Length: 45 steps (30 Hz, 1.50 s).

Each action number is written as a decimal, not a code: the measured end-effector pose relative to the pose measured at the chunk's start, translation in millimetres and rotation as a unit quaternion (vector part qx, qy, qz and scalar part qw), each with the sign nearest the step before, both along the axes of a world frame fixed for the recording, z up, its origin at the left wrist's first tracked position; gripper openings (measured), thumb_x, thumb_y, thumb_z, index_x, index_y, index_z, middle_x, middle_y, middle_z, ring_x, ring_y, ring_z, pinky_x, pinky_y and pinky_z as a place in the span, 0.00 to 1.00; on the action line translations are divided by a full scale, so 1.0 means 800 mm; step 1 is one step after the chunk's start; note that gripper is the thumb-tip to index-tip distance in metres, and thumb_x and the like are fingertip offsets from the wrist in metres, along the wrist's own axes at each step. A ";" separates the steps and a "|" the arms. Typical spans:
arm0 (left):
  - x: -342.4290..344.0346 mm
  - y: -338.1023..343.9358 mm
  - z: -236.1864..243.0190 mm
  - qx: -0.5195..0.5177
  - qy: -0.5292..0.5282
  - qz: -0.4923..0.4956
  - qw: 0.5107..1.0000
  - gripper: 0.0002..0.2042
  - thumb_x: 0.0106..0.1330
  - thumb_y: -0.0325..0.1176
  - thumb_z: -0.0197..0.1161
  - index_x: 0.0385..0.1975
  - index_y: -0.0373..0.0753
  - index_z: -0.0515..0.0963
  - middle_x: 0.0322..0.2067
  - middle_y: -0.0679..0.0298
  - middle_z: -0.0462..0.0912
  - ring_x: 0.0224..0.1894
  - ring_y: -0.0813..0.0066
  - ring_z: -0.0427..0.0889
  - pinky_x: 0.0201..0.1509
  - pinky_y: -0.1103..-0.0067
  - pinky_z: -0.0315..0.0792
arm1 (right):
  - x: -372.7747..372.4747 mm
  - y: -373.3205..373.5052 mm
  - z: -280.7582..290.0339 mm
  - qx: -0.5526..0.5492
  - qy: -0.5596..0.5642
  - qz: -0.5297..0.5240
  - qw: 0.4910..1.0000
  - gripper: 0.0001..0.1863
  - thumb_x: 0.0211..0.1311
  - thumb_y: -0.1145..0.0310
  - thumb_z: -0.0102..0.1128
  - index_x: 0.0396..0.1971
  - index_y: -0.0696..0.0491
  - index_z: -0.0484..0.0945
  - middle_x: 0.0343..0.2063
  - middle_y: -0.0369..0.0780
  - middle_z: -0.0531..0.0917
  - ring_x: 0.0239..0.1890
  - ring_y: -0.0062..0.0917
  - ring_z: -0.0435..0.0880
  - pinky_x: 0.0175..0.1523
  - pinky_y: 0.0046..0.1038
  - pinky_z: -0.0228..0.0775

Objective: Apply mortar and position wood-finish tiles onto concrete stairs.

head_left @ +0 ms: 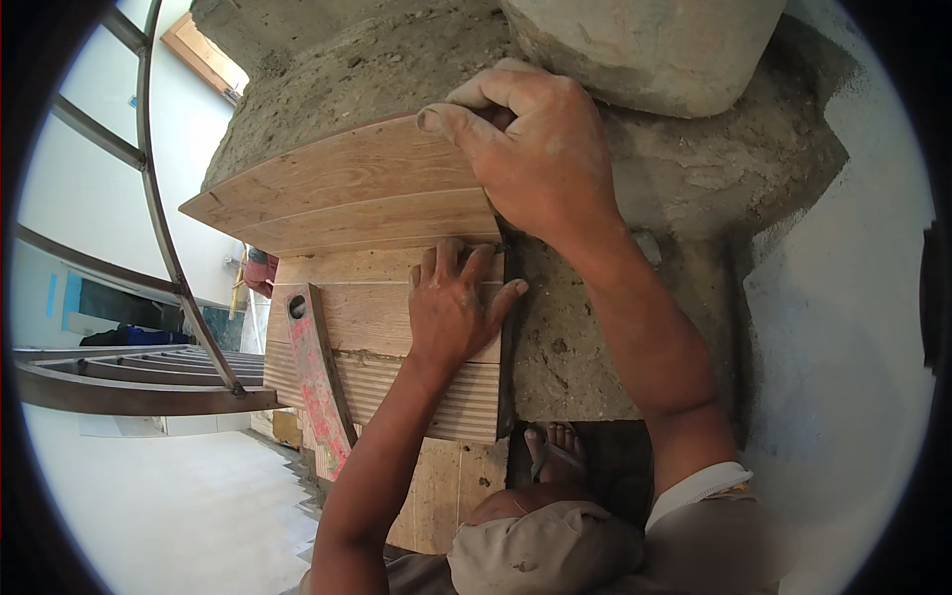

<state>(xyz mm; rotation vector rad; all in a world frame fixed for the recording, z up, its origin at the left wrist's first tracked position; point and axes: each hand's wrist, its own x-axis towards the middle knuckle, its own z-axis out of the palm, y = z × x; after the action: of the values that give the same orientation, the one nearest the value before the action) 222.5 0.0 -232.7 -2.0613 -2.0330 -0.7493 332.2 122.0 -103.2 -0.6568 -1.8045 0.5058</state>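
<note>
The right hand (550, 149) has its grip pinching the top edge of the wood-look tile (337, 183), probably to steady it; that tile stands tilted at the back of the step (367, 305), before rough concrete (357, 74); the left hand (451, 307) presses there, fingers spread, likely bracing; a red bar (319, 382) lies beside it, seemingly set aside.

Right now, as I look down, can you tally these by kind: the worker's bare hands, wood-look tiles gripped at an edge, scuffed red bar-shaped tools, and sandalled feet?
Bare hands: 2 (left hand, right hand)
Brown wood-look tile gripped at its upper edge: 1
Scuffed red bar-shaped tool with a round hole: 1
Sandalled foot: 1
Total: 5
</note>
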 end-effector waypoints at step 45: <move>-0.016 -0.022 0.130 -0.013 -0.134 -0.093 0.987 0.15 0.66 0.41 0.68 0.47 0.39 0.84 0.41 0.56 0.87 0.41 0.60 0.87 0.45 0.68 0.80 | 0.005 -0.007 0.009 -0.041 0.030 0.044 0.998 0.09 0.59 0.69 0.73 0.32 0.59 0.86 0.24 0.39 0.80 0.26 0.23 0.76 0.34 0.28 0.69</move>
<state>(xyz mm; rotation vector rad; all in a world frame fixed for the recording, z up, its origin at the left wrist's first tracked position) 209.9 -17.9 -128.7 -2.2976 -2.0041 -1.0912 336.4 116.5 -95.9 -0.6134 -1.7689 0.6548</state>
